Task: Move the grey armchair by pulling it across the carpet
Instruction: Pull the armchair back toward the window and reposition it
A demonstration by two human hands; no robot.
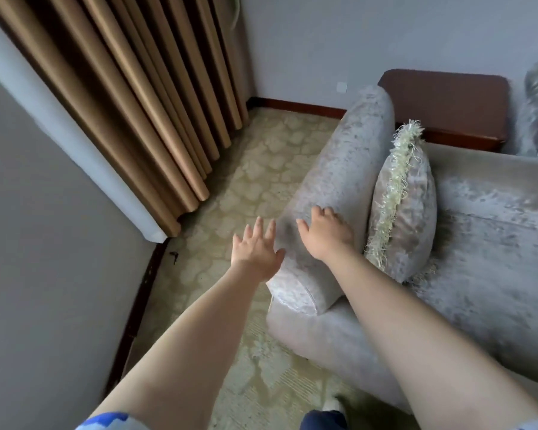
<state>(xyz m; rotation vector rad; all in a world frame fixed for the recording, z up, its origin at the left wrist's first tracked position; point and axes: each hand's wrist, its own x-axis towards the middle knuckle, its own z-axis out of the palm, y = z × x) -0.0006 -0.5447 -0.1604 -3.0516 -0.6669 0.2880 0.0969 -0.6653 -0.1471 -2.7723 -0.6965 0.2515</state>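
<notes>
Both forearms reach fwd. L hand (pixel 255 249) open, fingers spread and straight, at the outer side of the armrest – thumb looks to be touching the fabric. R hand (pixel 326 237) lies palm-down on top of the same armrest, fingers slightly bent, not wrapped round it. Grey armchair (pixel 339 181) sits under and right of the R hand, on the patterned carpet (pixel 246 187). Fringed cushion (pixel 407 209) just right of the R hand, leaning on the armrest. Beyond L hand – brown curtain (pixel 137 103). Wooden side table (pixel 448 100) behind the chair.
</notes>
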